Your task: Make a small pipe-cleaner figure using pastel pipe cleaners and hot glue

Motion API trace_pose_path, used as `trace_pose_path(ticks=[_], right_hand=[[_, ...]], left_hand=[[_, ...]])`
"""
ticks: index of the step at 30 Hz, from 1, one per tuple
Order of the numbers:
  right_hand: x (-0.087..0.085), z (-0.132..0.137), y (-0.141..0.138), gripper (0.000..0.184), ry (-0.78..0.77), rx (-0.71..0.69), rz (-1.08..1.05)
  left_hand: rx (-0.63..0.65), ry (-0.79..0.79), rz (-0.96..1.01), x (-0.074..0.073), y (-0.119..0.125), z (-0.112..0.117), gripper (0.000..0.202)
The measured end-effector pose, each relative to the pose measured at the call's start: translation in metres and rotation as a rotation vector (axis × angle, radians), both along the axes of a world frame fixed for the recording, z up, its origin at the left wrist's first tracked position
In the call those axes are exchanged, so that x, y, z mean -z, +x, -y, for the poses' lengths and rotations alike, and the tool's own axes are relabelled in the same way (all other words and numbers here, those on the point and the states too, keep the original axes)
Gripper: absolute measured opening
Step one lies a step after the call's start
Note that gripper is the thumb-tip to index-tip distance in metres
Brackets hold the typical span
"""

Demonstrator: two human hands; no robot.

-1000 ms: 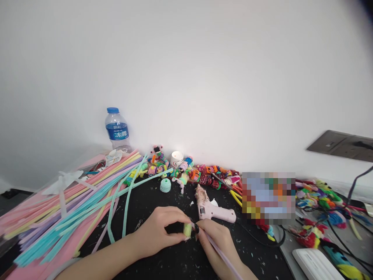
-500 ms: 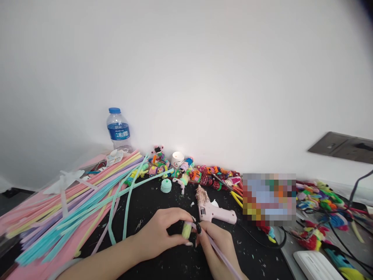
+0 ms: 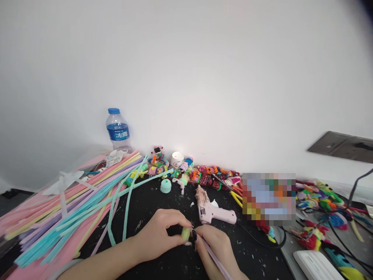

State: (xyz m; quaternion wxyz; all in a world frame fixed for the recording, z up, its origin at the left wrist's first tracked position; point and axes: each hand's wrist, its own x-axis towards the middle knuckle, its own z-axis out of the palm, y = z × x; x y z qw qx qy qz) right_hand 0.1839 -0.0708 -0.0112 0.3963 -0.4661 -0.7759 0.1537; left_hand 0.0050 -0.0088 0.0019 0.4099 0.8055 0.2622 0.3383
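My left hand (image 3: 163, 233) pinches a small pale green fuzzy coil (image 3: 185, 233) between thumb and fingers, low over the black table (image 3: 151, 202). My right hand (image 3: 215, 245) is closed on a lilac pipe cleaner (image 3: 217, 262) whose near end meets the green coil. Both hands touch at the coil. A pink glue gun (image 3: 211, 210) lies just beyond my right hand.
A big sheaf of pastel pipe cleaners (image 3: 67, 206) spreads over the left. A water bottle (image 3: 117, 130), a small white cup (image 3: 177, 158), a mint coil (image 3: 166, 186) and several bright fuzzy figures (image 3: 204, 175) line the wall. Cables (image 3: 344, 241) and a white device (image 3: 316, 264) lie right.
The hands have barely shifted; the green coil has turned slightly between my left fingers and my right hand has crept a little closer to it.
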Motion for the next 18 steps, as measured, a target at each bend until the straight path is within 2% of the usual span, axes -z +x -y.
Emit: trace_pose_path(ticks=[14,18], right_hand=[[0.0007,-0.0012,0.0031,0.019,0.019,0.001,0.049],[-0.0041,-0.0026,0.0053,0.018,0.033,0.037,0.048]], left_hand=[[-0.018,-0.021,-0.012,-0.0021,0.0014,0.0006,0.015],[0.019,-0.223,0.042,0.0001,0.0029,-0.0003,0.018]])
